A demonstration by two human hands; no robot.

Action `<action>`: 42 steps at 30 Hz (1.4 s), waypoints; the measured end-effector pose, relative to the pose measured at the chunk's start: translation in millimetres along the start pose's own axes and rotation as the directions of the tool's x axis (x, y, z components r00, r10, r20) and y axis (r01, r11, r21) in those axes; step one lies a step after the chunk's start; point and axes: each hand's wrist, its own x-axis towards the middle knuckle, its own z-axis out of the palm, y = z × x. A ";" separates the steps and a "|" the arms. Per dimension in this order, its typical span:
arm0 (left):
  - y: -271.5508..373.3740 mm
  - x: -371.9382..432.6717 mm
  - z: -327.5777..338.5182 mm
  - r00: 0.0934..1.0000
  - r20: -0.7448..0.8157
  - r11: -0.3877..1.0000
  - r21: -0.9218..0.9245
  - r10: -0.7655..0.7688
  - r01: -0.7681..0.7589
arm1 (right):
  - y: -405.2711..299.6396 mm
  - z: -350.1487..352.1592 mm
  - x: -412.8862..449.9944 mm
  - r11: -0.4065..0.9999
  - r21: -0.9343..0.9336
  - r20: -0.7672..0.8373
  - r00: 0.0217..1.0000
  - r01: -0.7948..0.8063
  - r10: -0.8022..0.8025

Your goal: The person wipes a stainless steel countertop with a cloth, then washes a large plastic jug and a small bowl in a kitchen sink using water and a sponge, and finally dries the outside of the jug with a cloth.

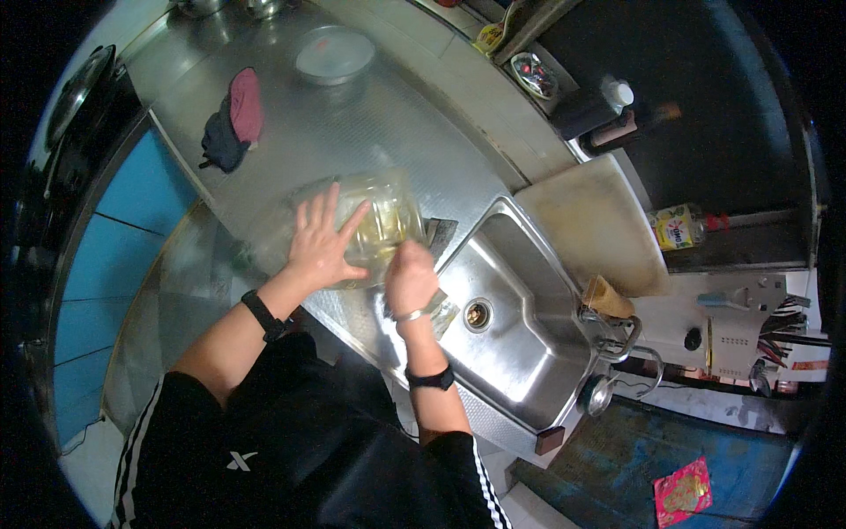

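A clear plastic container [383,218], blurred and yellowish inside, lies on the steel counter before me. My left hand [320,248] is over it, palm down, with its fingers spread and not closed around anything. Close to the container's near right corner, my right hand [411,274] is curled and blurred; whether it grips the container or some other thing is unclear. Beneath and beside the right hand, a crumpled clear wrapper or sheet [444,319] shows at the sink's edge, partly hidden. A dark flat piece [441,231] lies just beyond that hand.
A steel sink [529,317] adjoins the counter on the right, with a cutting board [588,225] behind it. Farther back on the counter are a round translucent lid or dish [335,56] and a pink and dark cloth [244,109]. A black stove [73,125] stands at left.
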 end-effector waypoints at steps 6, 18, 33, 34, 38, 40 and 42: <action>2.9 3.4 -4.2 1.000 0.004 1.000 0.023 -0.011 0.011 | -4.4 -2.6 6.7 0.999 0.027 0.012 0.999 0.040 -0.040; 0.1 3.7 1.7 1.000 -0.016 1.000 -0.024 -0.004 0.003 | 2.5 -6.6 13.5 0.995 0.044 0.082 0.993 -0.094 0.090; -0.6 4.9 3.9 1.000 -0.008 0.999 -0.049 -0.016 0.016 | 16.6 -8.6 24.7 0.974 0.068 -0.087 0.971 -0.215 0.221; -1.1 5.1 4.5 1.000 -0.014 0.999 -0.051 -0.013 0.012 | 17.2 -14.0 23.0 0.957 0.119 -0.011 0.963 -0.265 0.268; 0.8 5.2 1.6 1.000 -0.011 1.000 -0.031 -0.007 0.007 | -0.6 -9.8 15.5 0.989 0.145 0.178 0.984 -0.020 -0.006; 2.7 5.7 -8.2 0.996 0.091 1.000 0.016 -0.025 0.024 | -9.7 -9.1 20.8 0.994 0.062 0.230 0.970 -0.094 0.077; 1.2 6.8 -3.4 0.998 0.066 1.000 0.009 -0.008 0.008 | -3.7 -6.4 24.8 0.990 0.025 0.182 0.975 -0.135 0.129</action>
